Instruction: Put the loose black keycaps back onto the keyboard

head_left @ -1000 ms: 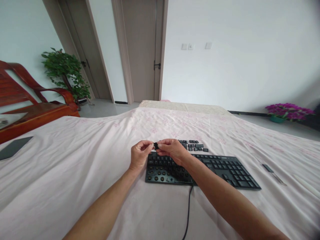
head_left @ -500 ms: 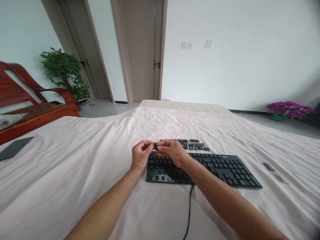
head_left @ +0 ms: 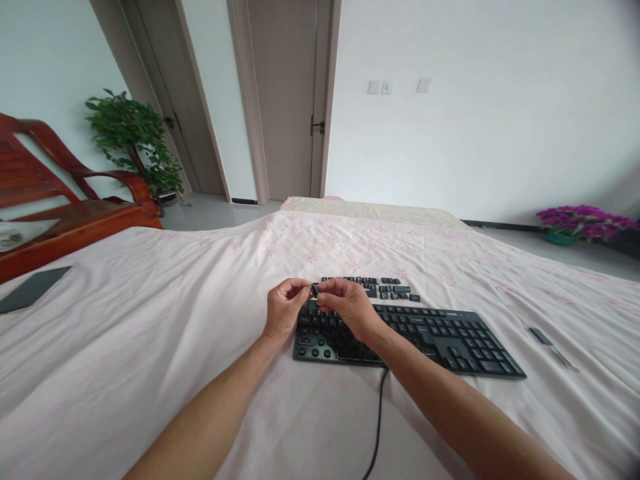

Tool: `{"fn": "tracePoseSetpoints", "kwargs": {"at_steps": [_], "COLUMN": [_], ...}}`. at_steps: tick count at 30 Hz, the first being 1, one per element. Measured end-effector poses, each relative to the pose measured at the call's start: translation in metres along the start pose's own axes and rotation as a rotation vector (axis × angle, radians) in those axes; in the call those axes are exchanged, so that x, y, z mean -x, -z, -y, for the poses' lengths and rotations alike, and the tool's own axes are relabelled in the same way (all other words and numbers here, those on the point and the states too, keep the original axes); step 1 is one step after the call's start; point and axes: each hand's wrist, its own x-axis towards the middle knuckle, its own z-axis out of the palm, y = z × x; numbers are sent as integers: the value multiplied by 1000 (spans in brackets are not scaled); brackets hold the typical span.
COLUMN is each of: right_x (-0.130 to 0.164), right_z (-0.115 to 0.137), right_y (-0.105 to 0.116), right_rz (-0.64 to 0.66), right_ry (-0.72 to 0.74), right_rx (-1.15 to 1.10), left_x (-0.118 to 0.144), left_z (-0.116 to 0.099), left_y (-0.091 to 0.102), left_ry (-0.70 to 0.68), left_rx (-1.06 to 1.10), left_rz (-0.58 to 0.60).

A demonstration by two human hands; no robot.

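A black keyboard (head_left: 440,333) lies on the pale pink sheet (head_left: 150,320), with several keycaps gone from its left end, leaving bare round sockets. My left hand (head_left: 285,308) and my right hand (head_left: 350,308) meet just above that left end. Together they pinch one small black keycap (head_left: 314,291) between their fingertips. Several loose black keycaps (head_left: 385,287) lie in rows on the sheet just behind the keyboard. The keyboard's black cable (head_left: 376,427) runs toward me between my forearms.
A dark flat phone-like slab (head_left: 30,290) rests at the sheet's left edge. A small dark tool (head_left: 543,337) lies right of the keyboard. A red wooden chair (head_left: 65,200) and a green plant (head_left: 133,143) stand at left; purple flowers (head_left: 580,221) stand at right.
Both hands stay together on the keycap, with only slight finger shifts. The view has shifted a little; nothing else moved.
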Motion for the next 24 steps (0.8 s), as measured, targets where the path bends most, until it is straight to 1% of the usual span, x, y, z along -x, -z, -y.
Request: {"fn": "tracePoseSetpoints", "kwargs": {"at_steps": [3,5,8,11,14,18,24], "right_x": [1,2,9,19,27,30,32], "right_z": [-2,-4,-5,-3,-2,-2,0], "right_y": [5,10,17,18,14,8,7], "right_rz": [5,-7,-33,-26,17,39,52], "right_ry": [18,53,198,339,414,444,395], "right_rx": [96,236,569,913,1138,1272,1280], "left_x": [-7,-13,-21,-24,-22,-19,-20], "left_z": [4,11,25,36,39,36,34], "left_y": [9,17,28,34,34,33,34], "left_ry": [7,13,34,69,47,4,-9], "left_rx": [-39,-115,-297,-371,-446,-523,-598], "left_rz": [66,49,26,108,192,258,288]}}
